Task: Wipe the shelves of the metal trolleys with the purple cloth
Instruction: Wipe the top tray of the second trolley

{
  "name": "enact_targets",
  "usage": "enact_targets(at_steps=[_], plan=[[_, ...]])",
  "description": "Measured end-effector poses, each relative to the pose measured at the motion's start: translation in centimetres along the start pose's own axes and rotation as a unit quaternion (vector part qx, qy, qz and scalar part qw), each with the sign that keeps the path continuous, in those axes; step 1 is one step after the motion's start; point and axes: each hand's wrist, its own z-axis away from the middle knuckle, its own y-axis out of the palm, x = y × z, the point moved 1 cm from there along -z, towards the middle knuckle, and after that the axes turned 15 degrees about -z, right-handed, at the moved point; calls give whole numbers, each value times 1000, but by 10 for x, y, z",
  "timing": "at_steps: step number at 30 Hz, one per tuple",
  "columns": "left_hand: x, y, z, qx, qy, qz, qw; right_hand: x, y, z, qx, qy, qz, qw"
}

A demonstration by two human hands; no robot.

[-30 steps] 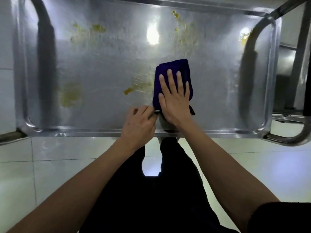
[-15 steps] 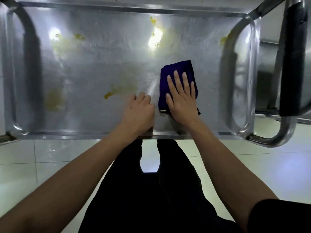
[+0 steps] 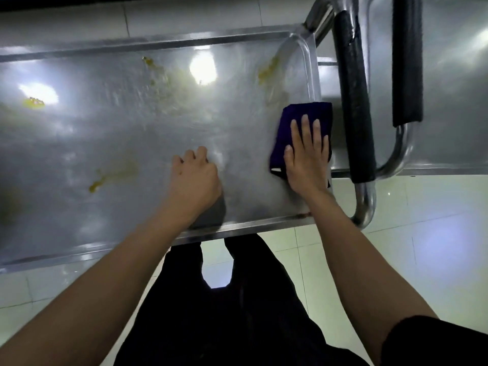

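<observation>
The purple cloth is a deep violet, folded into a thick rectangular pad, and it lies flat at the right end of the trolley's top shelf, its right edge up against the shelf's raised rim; a small pale tag or corner shows at its near left corner. The shelf is a shiny steel tray with rounded corners, bright with reflected lamp glare and streaked with yellowish stains: one smear near the left of the near half, one blob by the far left glare, and more marks along the far side and the far right corner. The right hand lies palm down on the cloth with fingers straight and slightly spread, pressing it against the metal; the fingertips reach about the middle of the pad, and the heel of the hand covers its near edge. The left hand rests on the bare shelf well to the left of the cloth, its fingers curled under into a loose fist that holds nothing, knuckles on the steel. Just beyond the shelf's right end stand the trolley handle, a steel tube with a black padded sleeve, and a second trolley with a like handle. Below the shelf's near rim are the person's dark trousers and a pale tiled floor.
</observation>
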Motion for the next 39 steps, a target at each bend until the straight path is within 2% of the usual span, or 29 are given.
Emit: enact_targets(at_steps=[5, 10, 15, 19, 22, 24, 28, 35, 39], plan=[[4, 7, 5, 7, 0, 15, 1000, -4, -1, -1, -9, -5, 0, 1000], [18, 13, 14, -36, 6, 62, 997, 8, 7, -2, 13, -4, -7, 1000], [30, 21, 12, -21, 37, 89, 995, 59, 28, -11, 41, -62, -19, 997], [58, 28, 8, -52, 92, 107, 989, 104, 47, -17, 50, -75, -23, 996], [99, 39, 13, -105, 22, 131, 986, 128, 59, -19, 45, -72, -15, 996], [125, 48, 16, -105, -26, 130, 986, 146, 66, -21, 41, -72, -10, 996], [157, 60, 17, -89, -39, 115, 989, 189, 83, -27, 48, -96, -3, 994], [179, 70, 26, -135, -82, 142, 977, 289, 117, -44, 97, -176, 1, 980], [187, 73, 27, -135, -100, 158, 973, 300, 119, -52, 118, -208, -7, 971]])
